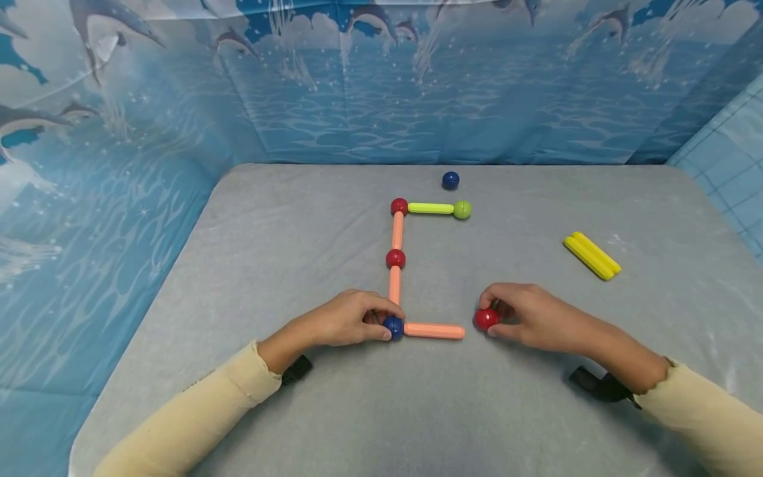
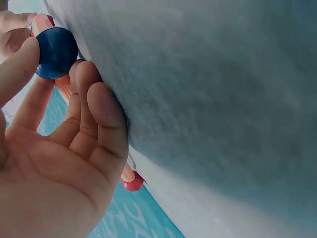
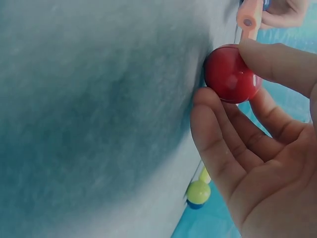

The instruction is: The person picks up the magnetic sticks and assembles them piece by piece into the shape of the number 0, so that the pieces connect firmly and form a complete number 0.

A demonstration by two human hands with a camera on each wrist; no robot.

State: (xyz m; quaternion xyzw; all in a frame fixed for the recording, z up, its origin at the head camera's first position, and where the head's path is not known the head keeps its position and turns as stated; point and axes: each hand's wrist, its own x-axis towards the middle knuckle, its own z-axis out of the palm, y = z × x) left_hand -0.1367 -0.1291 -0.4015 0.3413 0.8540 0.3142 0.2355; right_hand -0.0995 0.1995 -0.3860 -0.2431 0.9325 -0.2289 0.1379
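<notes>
My left hand (image 1: 348,319) pinches a blue ball (image 1: 393,327) at the near corner of a figure of rods and balls. From that ball an orange rod (image 1: 434,330) points right, its far end bare. Another orange rod (image 1: 395,285) runs up to a red ball (image 1: 395,258), and a third orange rod (image 1: 397,230) reaches the top red ball (image 1: 399,207). There a lime-green rod (image 1: 430,208) leads to a green ball (image 1: 461,209). Between thumb and fingers my right hand (image 1: 536,318) holds a loose red ball (image 3: 232,73), a short gap from the bare rod end.
Behind the figure sits a loose blue ball (image 1: 450,180). Two yellow rods (image 1: 592,256) lie side by side on the right of the grey table (image 1: 298,218). A blue dolphin-print curtain (image 1: 381,99) hangs along the back and left edges.
</notes>
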